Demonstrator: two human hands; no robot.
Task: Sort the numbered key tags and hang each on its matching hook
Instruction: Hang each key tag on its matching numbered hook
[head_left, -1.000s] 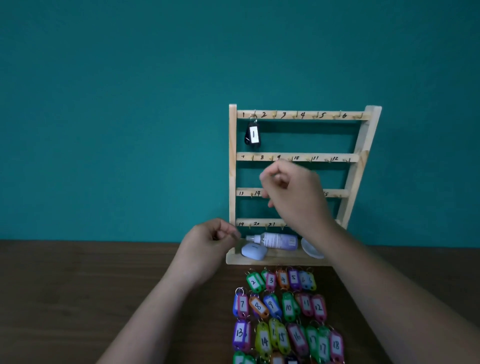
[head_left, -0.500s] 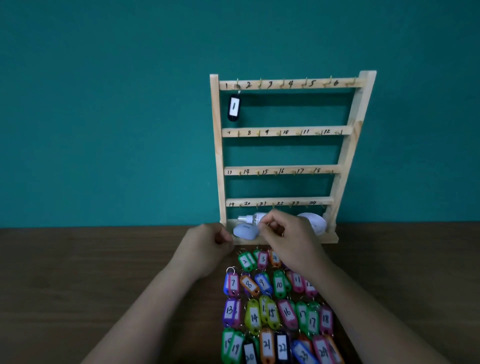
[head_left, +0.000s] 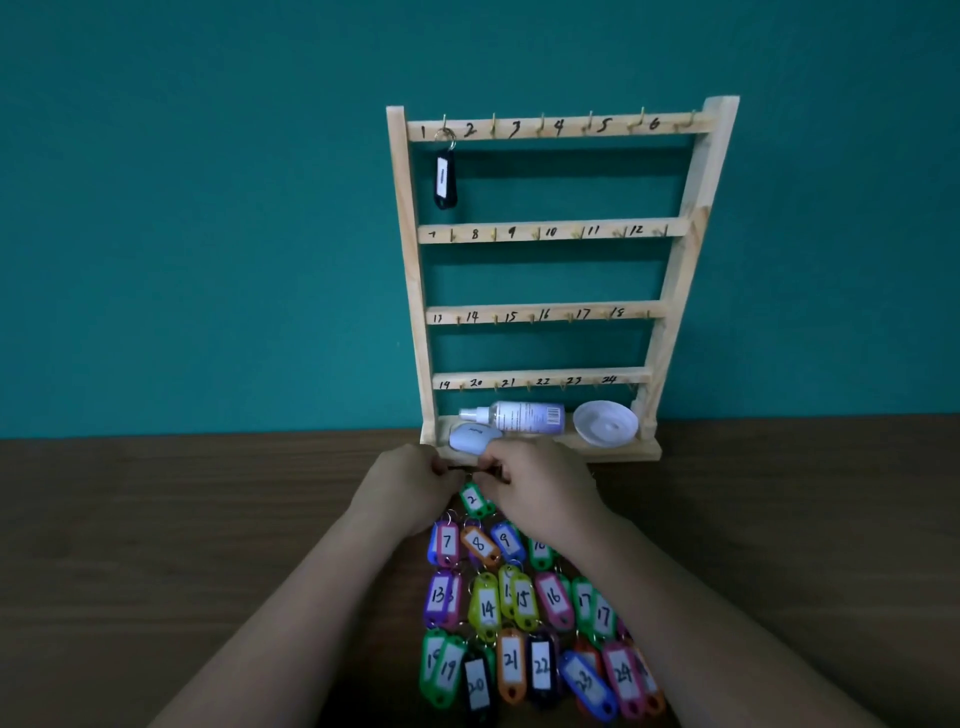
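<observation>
A wooden hook rack (head_left: 410, 270) with numbered hooks 1 to 24 leans against the teal wall. A black tag numbered 1 (head_left: 444, 179) hangs on its first hook. Several coloured numbered key tags (head_left: 519, 608) lie in rows on the dark table in front of it. My left hand (head_left: 402, 493) and my right hand (head_left: 540, 493) meet just above the green tag numbered 2 (head_left: 474, 500), and both pinch its ring at the top. The right hand hides the tags to the right of tag 2.
On the rack's bottom shelf lie a small spray bottle (head_left: 519, 417), a pale blue case (head_left: 470, 436) and a white dish (head_left: 605, 423). The brown wooden table (head_left: 182, 545) stretches left and right of the tags.
My right hand came down from the rack's middle rows to the top row of tags. My left hand moved in to meet it at tag 2. The view tilted down.
</observation>
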